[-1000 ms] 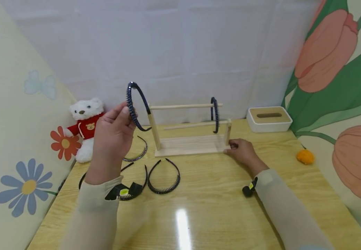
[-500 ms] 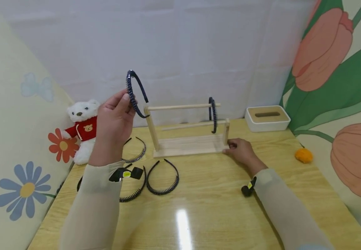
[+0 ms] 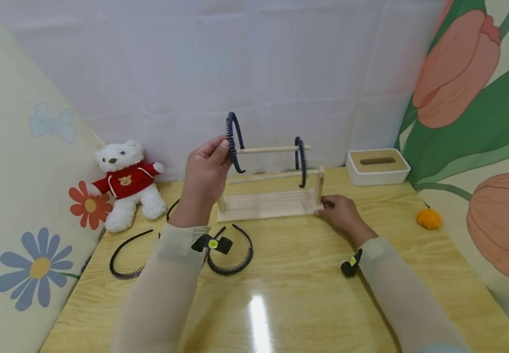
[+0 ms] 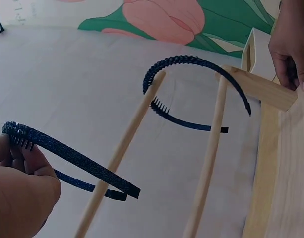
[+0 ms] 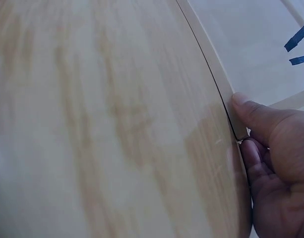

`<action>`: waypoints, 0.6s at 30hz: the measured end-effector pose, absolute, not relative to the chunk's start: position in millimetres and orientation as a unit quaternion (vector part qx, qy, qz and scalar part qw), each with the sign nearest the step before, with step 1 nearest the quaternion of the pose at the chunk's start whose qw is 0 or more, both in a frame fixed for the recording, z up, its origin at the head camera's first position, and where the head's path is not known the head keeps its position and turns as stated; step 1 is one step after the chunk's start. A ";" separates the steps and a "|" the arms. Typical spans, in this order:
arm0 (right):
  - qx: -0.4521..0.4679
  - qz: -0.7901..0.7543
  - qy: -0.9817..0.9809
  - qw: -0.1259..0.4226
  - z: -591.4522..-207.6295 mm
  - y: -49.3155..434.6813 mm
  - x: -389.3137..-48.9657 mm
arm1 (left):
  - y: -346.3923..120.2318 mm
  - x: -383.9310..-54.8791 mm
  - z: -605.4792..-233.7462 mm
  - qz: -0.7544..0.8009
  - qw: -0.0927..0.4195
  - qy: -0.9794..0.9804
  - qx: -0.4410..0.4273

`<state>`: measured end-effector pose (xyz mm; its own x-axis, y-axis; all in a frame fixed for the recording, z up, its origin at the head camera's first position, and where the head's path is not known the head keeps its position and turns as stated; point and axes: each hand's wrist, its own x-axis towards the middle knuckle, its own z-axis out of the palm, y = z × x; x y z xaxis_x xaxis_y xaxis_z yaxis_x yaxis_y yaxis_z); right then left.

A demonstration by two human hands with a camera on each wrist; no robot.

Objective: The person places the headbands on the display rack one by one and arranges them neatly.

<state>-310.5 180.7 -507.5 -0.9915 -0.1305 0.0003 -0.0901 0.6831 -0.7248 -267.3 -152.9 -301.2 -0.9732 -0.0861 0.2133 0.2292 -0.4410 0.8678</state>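
Note:
My left hand (image 3: 206, 174) pinches a dark blue toothed headband (image 3: 230, 130) by its comb-like band at the left part of the upper rod (image 3: 269, 149). In the left wrist view, that headband's two ends (image 4: 92, 166) lie on either side of the rod, one in front and one behind. A second blue headband (image 3: 303, 164) hangs near the right end of the same rod. The wooden rack's base (image 3: 263, 207) rests on the table, and my right hand (image 3: 342, 213) grips its right front corner, thumb on the edge (image 5: 243, 106) and fingers curled beside it.
More toothed headbands lie on the table: one at the left (image 3: 124, 275), one in front of the rack (image 3: 230, 270), another mostly hidden by my left arm. A white teddy bear in a red top (image 3: 126, 181) sits back left. A tissue box (image 3: 378, 174) and orange puff (image 3: 428, 219) stand right.
My left hand has carried the headband up, then right and down, from left of the rack onto the upper rod's left part. My right hand has stayed at the base corner.

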 end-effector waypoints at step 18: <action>-0.069 -0.399 0.914 0.015 -507.8 182.9 -309.9 | -84.3 -280.0 -347.1 -0.852 0.053 -0.520 -0.030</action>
<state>-309.9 182.9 -507.8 -0.9899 -0.1393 0.0271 -0.1146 0.6718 -0.7318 -280.0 -84.3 -347.1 -0.9927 -0.0583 0.1056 0.1206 -0.4531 0.8833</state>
